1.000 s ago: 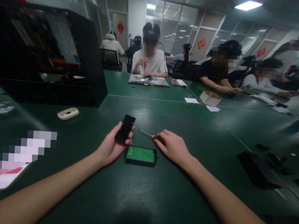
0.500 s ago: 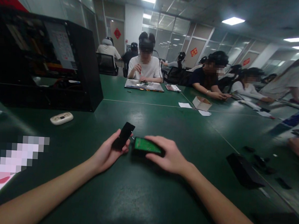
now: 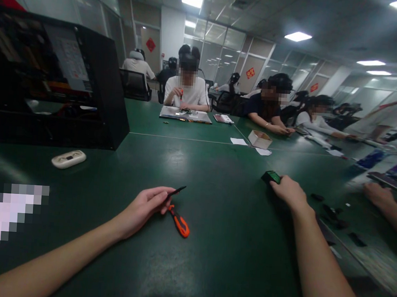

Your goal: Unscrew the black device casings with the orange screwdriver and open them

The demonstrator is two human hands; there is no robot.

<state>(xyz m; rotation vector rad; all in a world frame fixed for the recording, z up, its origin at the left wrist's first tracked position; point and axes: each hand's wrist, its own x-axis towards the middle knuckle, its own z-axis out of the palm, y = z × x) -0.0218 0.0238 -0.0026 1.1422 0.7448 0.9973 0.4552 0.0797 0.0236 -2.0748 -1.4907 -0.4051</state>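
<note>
My left hand (image 3: 147,208) is closed in a pinch on a thin black flat panel (image 3: 176,191), now seen nearly edge-on. Just below those fingertips is a screwdriver (image 3: 181,223) with an orange and black handle; its shaft end is hidden by the hand, and whether the fingers touch it I cannot tell. Out to the right, my right hand (image 3: 290,192) is wrapped round a black case with a green circuit board (image 3: 272,176), low over the green table or resting on it. Only the far end of that case shows past my fingers.
A black computer case (image 3: 111,94) stands at the left, with a cream earbud case (image 3: 69,159) before it. Small black parts (image 3: 334,215) lie right of my right arm, near another person's hand (image 3: 379,195). A small open box (image 3: 260,139) sits farther back.
My right hand has carried the black case with the green board to the right, away from my left hand. The black panel has turned edge-on, and the orange-handled screwdriver has come into view.
</note>
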